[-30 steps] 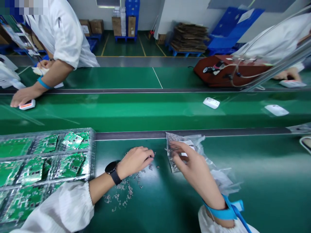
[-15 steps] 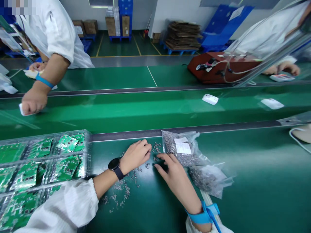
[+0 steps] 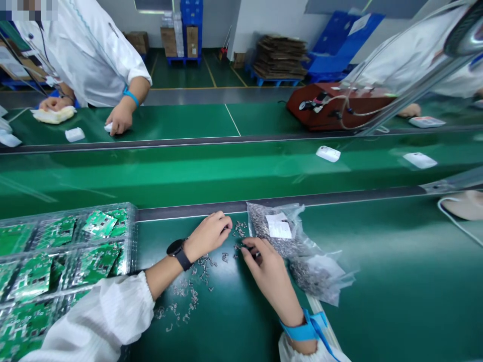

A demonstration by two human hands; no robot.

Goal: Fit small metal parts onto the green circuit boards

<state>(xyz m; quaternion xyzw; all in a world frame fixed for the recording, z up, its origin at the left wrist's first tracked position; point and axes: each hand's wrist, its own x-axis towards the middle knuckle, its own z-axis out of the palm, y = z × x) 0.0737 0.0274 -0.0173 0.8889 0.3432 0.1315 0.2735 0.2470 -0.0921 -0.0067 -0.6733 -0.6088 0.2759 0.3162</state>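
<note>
Small bent metal pieces (image 3: 193,296) lie scattered on the green bench, with a further little cluster (image 3: 239,229) between my hands. My left hand (image 3: 209,232), a dark watch at its wrist, is closed beside that cluster; whatever its curled fingers hold is hidden. Thumb and forefinger of my right hand (image 3: 266,264) are drawn together at the edge of the metal pieces, and anything between them is too small to name. Close to the right hand lie a clear bag of small metal parts (image 3: 260,221) with a white label and a second such bag (image 3: 313,275).
A clear compartment tray (image 3: 133,236) of green circuit boards (image 3: 98,223) stands at left. Beyond the bench runs a green belt (image 3: 211,171) carrying white casings (image 3: 328,154). Across it, a co-worker's hand (image 3: 121,118) touches a white piece. A brown machine (image 3: 324,108) sits at far right.
My right thumb and forefinger have closed toward each other. My left hand stays curled in nearly the same place. The co-worker's hand across the belt has moved back and to the right.
</note>
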